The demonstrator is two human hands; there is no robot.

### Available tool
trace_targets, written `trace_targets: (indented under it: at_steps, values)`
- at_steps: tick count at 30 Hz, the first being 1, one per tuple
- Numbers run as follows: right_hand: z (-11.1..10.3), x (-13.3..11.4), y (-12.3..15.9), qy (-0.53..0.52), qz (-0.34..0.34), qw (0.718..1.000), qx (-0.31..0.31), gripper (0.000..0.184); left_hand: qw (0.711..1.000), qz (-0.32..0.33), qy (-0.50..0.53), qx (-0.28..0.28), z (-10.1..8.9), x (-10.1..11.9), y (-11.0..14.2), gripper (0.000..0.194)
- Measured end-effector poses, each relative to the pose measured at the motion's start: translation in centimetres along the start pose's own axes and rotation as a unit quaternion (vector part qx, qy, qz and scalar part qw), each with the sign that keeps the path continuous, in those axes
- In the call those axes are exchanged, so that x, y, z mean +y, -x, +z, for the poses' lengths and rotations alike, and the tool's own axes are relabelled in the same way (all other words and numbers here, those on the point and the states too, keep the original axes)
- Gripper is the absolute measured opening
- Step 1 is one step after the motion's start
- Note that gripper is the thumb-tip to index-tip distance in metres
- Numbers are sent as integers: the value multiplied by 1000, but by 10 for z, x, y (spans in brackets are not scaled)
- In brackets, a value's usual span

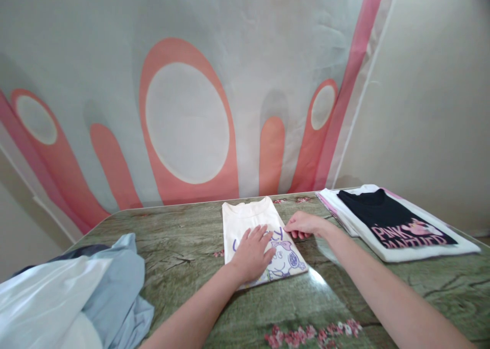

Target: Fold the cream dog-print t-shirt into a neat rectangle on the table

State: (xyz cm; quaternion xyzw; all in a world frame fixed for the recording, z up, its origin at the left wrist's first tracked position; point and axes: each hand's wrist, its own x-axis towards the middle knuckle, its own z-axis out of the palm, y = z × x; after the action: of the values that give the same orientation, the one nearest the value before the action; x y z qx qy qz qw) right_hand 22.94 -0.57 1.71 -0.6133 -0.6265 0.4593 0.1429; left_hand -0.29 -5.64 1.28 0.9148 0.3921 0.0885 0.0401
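A cream T-shirt (248,211) with purple lettering and a cartoon print lies folded into a neat rectangle on the table, its neckline toward the wall. My left hand (250,254) rests flat on its front, fingers spread over part of the print. At the shirt's right edge, my right hand (304,224) pinches the fabric between thumb and forefinger, the other fingers curled under.
Several folded shirts, a black printed T-shirt (383,214) on top, are stacked at the table's right. A loose heap of clothes, with a light blue garment (118,282), lies at the left. The wood-patterned table (184,247) meets a decorated wall hanging (245,58).
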Motion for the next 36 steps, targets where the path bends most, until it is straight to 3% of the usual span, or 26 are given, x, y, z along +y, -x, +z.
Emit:
trace_targets:
  at_steps: [11, 20, 28, 36]
  values:
    - [7, 1, -8, 61, 33, 995, 66, 21, 999, -33, -15, -6, -3, 4, 1, 50]
    - [3, 0, -3, 65, 18, 997, 48, 7, 998, -54, 12, -42, -10, 3, 1, 54]
    - [8, 3, -18, 91, -61, 966, 235, 16, 999, -46, -7, -20, -8, -17, -3, 55]
    - [13, 9, -27, 165, -104, 941, 275, 10, 999, -40, -27, -18, -4, -17, -2, 54]
